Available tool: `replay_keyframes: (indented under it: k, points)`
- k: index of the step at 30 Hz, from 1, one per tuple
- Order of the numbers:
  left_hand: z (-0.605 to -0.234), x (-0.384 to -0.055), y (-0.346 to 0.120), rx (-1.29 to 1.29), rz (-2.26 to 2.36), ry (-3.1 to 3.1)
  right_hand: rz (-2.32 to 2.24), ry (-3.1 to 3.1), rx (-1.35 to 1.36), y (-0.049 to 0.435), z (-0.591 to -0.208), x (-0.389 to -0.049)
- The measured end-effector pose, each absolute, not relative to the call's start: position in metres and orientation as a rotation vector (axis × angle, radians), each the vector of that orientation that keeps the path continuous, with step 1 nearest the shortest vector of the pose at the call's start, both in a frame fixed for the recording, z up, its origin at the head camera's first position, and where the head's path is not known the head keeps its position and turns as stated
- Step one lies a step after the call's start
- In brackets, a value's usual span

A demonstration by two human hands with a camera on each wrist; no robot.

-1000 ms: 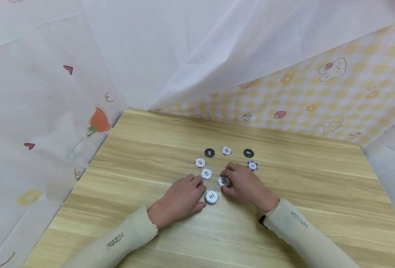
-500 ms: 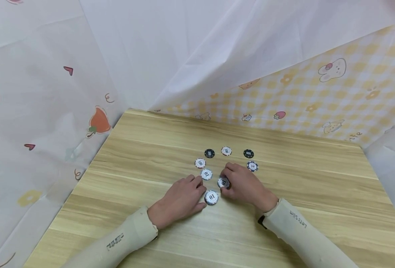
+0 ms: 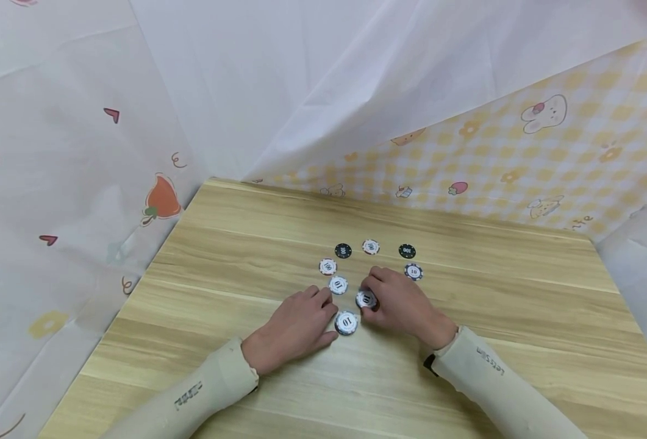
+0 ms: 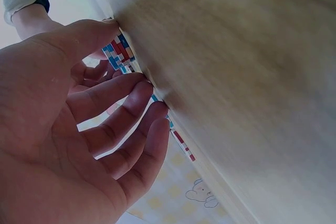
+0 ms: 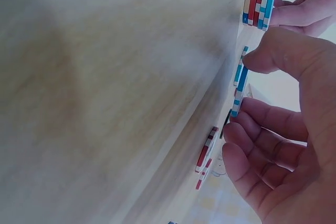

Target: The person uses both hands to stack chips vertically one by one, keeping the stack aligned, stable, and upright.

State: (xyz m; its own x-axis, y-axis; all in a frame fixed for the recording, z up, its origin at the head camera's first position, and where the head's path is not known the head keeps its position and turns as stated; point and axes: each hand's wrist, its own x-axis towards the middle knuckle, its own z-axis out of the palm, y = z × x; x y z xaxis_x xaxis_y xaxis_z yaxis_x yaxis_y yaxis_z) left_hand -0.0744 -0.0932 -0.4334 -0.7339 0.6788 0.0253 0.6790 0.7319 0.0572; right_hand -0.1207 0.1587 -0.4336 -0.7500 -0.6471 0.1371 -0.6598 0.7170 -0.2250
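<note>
My right hand pinches a blue-edged poker chip marked 10 between thumb and index finger. In the right wrist view, that chip stands low over the wood between thumb and fingertips. A short stack of poker chips, with a light blue and white 10 on top, stands just left of it. Its edge shows blue, red and light blue layers in the left wrist view. My left hand rests on the table with relaxed fingers, thumb and index finger right at the stack's left side.
Single chips lie in an arc beyond my hands: a light blue 10, a red-and-white 100, a black 100, another red-and-white 100, another black 100 and a dark blue 10. Patterned sheeting hangs behind the wooden table.
</note>
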Motion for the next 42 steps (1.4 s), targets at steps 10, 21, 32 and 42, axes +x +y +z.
replay_keyframes:
  k: [10,21,32,42]
  points:
    - [-0.43,-0.075,-0.093,-1.146,-0.086,-2.934,0.412,-2.819,1.115,0.16,-0.432,-0.119]
    - [-0.43,-0.076,-0.092,-1.142,-0.077,-2.953,0.392,-2.806,1.135,0.159,-0.43,-0.115]
    - [-0.43,-0.075,-0.092,-1.142,-0.081,-2.939,0.405,-2.812,1.148,0.155,-0.427,-0.109]
    - [-0.431,-0.075,-0.093,-1.146,-0.087,-2.933,0.427,-2.788,1.195,0.147,-0.426,-0.103]
